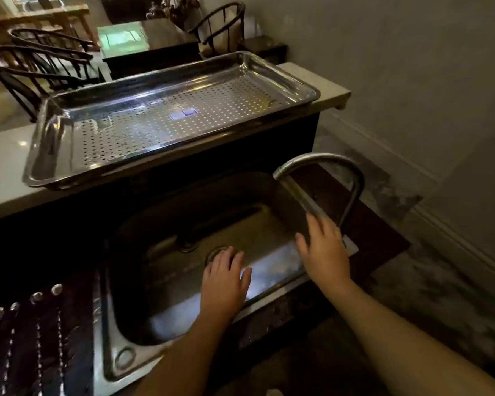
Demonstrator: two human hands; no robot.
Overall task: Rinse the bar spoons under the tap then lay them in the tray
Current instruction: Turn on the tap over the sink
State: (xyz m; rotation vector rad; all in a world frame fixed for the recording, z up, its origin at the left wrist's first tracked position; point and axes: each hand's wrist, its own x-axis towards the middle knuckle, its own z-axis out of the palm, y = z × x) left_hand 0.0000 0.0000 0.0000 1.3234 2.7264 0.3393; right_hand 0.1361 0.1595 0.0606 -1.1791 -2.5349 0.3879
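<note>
Several bar spoons (37,332) with twisted stems lie side by side on a dark mat at the lower left, bowls pointing away from me. A perforated steel tray (60,155) rests on the white counter behind the sink and holds nothing. My left hand (225,281) hovers over the sink basin (160,252) with fingers spread and nothing in it. My right hand (325,252) is open too, fingers apart, just below the tap handle near the base of the curved tap (320,161). No water shows at the spout.
The steel sink's drain (215,252) lies just beyond my left fingers. Dark wooden chairs (40,64) and a table stand past the counter. A grey wall (412,67) runs along the right, with mottled floor (440,281) below it.
</note>
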